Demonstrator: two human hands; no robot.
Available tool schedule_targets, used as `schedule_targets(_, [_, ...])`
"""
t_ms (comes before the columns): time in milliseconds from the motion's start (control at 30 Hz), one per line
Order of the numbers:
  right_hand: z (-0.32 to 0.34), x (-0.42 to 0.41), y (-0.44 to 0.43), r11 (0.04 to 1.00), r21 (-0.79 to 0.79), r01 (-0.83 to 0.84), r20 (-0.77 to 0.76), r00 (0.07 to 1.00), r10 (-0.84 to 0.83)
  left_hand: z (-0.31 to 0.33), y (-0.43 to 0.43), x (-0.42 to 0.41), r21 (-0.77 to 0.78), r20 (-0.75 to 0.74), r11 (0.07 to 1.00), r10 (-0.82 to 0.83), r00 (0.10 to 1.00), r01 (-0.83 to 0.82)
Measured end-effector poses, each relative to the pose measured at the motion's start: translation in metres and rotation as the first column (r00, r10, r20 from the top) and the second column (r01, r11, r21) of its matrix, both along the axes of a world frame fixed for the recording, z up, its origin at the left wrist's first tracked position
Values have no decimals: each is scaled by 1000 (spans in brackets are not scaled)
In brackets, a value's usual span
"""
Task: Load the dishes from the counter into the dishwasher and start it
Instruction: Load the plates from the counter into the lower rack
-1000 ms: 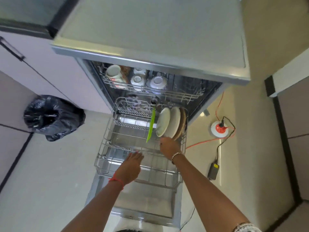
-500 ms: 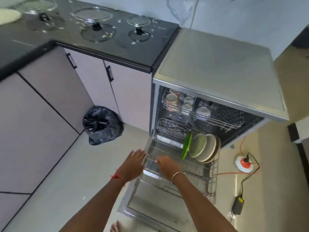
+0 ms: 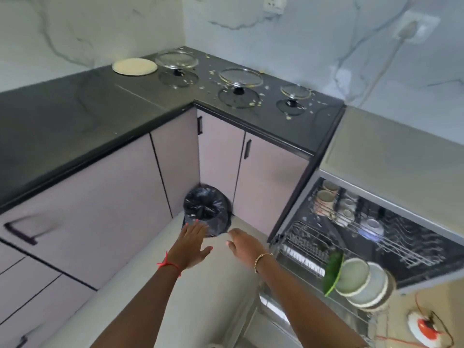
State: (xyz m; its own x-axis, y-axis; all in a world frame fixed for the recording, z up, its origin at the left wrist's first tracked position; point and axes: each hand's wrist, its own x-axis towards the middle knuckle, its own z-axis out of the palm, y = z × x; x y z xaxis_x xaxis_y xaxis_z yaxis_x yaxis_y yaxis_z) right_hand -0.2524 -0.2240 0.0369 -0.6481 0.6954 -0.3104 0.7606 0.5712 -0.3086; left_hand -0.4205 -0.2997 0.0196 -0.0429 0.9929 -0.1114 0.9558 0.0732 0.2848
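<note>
Hands first on my feed: the left hand (image 3: 193,243) reaches forward with straight, spread fingers and holds nothing. The right hand (image 3: 244,246) beside it is just as empty, its fingers loosely extended. Both hang over the pale floor, just in front of a bin (image 3: 206,209) lined with a black bag that stands in the cabinet corner. To the right I see the dishwasher (image 3: 391,151) with its door down and the lower rack (image 3: 301,248) pulled out. A green plate (image 3: 332,271) and several pale plates (image 3: 355,280) stand on edge in that rack, while cups (image 3: 326,194) sit in the upper rack (image 3: 401,244). On the black counter (image 3: 75,109) I count three glass lids (image 3: 240,77) resting knob-down, with a cream plate (image 3: 134,67) lying just left of them. Crumbs are scattered around the lids. An orange-and-white socket (image 3: 424,325) lies on the floor at the bottom right.
</note>
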Motion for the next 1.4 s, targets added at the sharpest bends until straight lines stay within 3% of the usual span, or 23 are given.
schedule_targets(300, [8, -88, 83, 996, 30, -78, 14, 997, 78, 9, 49, -97, 20, 16, 995, 99, 995, -99])
schedule_targets(433, [9, -131, 142, 996, 62, -69, -14, 997, 70, 5, 99, -143, 38, -48, 998, 43, 998, -42])
schedule_targets(567, [13, -166, 200, 993, 65, -94, -23, 995, 95, 12, 152, -178, 2, -36, 994, 112, 993, -112])
schedule_targets(1000, [57, -281, 359, 982, 161, -101, -131, 984, 123, 37, 297, -308, 234, -39, 957, 185, 982, -171])
schedule_targets(1133, [62, -329, 400, 974, 194, -115, -157, 977, 146, 43, 338, -354, 299, 46, 918, 259, 965, -260])
schedule_targets(1400, [70, -457, 489, 961, 243, -129, -173, 969, 174, 50, 420, -473, 275, 136, 879, 365, 921, -389])
